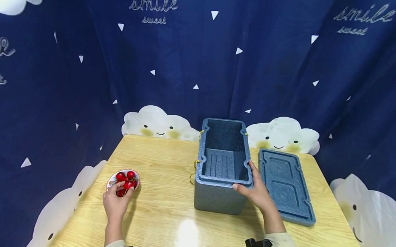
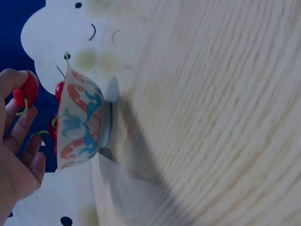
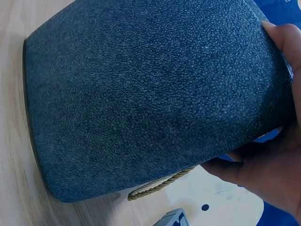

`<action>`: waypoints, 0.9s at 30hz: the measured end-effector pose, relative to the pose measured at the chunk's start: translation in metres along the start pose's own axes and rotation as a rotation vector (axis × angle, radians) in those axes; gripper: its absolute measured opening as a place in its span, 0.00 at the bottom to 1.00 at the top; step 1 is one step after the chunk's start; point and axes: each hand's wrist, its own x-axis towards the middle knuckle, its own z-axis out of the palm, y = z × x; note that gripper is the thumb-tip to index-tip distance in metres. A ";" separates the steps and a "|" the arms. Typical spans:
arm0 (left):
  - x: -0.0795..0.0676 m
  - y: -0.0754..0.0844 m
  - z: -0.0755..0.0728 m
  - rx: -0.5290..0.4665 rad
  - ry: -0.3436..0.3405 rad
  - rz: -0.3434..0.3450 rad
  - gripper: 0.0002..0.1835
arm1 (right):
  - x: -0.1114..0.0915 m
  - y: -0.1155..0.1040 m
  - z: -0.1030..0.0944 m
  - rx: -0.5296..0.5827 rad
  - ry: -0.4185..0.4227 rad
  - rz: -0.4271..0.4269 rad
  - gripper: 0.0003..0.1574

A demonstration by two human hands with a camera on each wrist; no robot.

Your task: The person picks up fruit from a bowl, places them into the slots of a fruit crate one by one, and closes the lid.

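My left hand [image 1: 115, 204] is over a small patterned bowl [image 2: 80, 141] at the left of the table. Its thumb and a finger pinch a red cherry [image 2: 28, 89] with a green stem, held just above the rim in the left wrist view. Several more cherries [image 1: 131, 175] lie in the bowl. The right hand [image 1: 260, 193] grips the near right corner of a blue-grey foam box [image 1: 218, 198], thumb on the front edge and fingers along the right side. The box stands upright and uncovered, its ridged floor visible.
A matching foam lid [image 1: 284, 183] lies flat to the right of the box. Yellow rope [image 1: 193, 176] hangs on the box's left side. Behind the wooden table [image 1: 157, 227] hangs a dark blue curtain [image 1: 172, 91] with clouds.
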 end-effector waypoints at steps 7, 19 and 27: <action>-0.007 0.016 0.002 0.011 0.054 -0.063 0.18 | -0.001 -0.002 0.002 0.005 0.009 0.016 0.63; -0.005 0.053 0.008 -0.131 0.079 -0.016 0.17 | -0.004 -0.001 0.002 0.002 0.024 0.014 0.61; -0.014 0.084 0.016 -0.178 0.034 -0.019 0.17 | 0.003 0.013 0.000 0.006 0.023 0.000 0.62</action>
